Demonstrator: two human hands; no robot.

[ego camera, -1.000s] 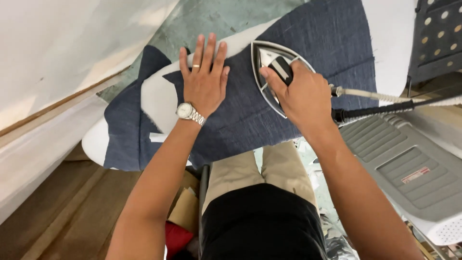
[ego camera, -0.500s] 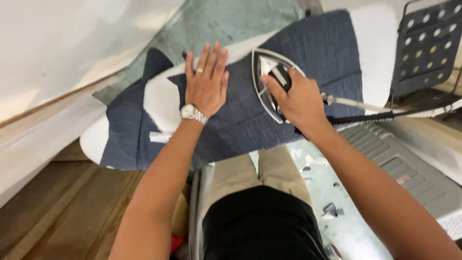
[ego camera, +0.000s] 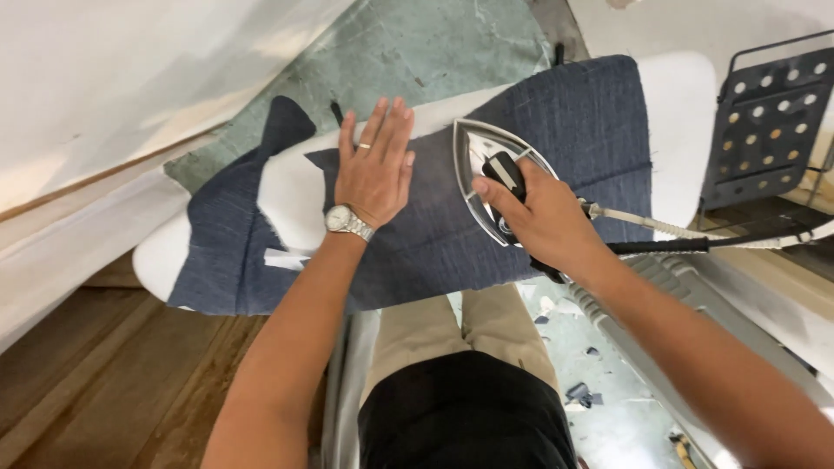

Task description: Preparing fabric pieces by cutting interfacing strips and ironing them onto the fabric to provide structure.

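A dark blue fabric piece [ego camera: 565,130] lies spread over a white ironing board [ego camera: 673,95]. My left hand [ego camera: 375,167], wearing a ring and a silver watch, presses flat on the fabric with fingers spread. My right hand [ego camera: 539,213] grips the black handle of a silver steam iron [ego camera: 480,165], whose pointed tip faces the far edge of the board. The iron rests on the fabric just right of my left hand. A white hose [ego camera: 660,224] and a black cord [ego camera: 686,246] run from the iron to the right.
A black perforated metal iron rest [ego camera: 764,122] stands at the board's right end. White cloth [ego camera: 113,95] hangs at the left. Below are a wooden floor [ego camera: 113,382], a green floor with scraps [ego camera: 599,382], and a grey ribbed object [ego camera: 669,295] at lower right.
The view has shifted, so the board and fabric sit further right in view. Both hands keep the same hold and placement; the iron looks slightly nearer my left hand.
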